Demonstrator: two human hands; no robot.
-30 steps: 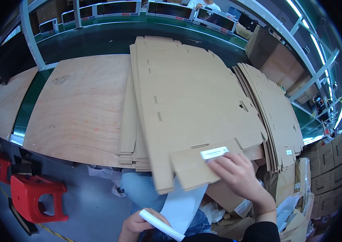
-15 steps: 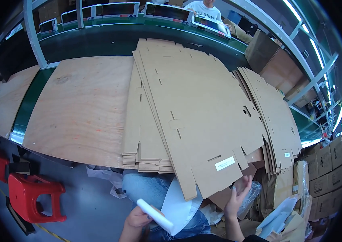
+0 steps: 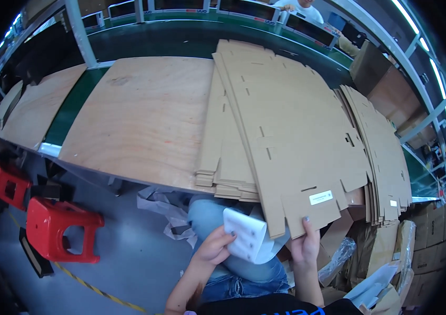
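My left hand (image 3: 216, 245) is closed on a folded white label sheet (image 3: 244, 236) with several dark marks, held above my lap. More of the white sheet hangs behind it, below the cardboard's front edge. My right hand (image 3: 305, 245) is at the front edge of the top flat cardboard box (image 3: 296, 126). Its fingers are bent together at that edge, with one fingertip over the board. A white label (image 3: 321, 197) is stuck on the board just above this hand. The board lies on a stack of flat cardboard boxes (image 3: 223, 176), which juts past the table's front edge.
A plywood top (image 3: 139, 121) extends left of the stack. More flat boxes (image 3: 383, 152) lie at the right. Red stools (image 3: 63, 228) stand on the floor at left. Cartons and crumpled plastic crowd the lower right. Across the dark green conveyor (image 3: 181, 39), a person handles a screen panel.
The view has shifted left, so things appear further right. My left hand has raised and turned the label sheet. My right hand went from spread fingers to the cardboard's front edge.
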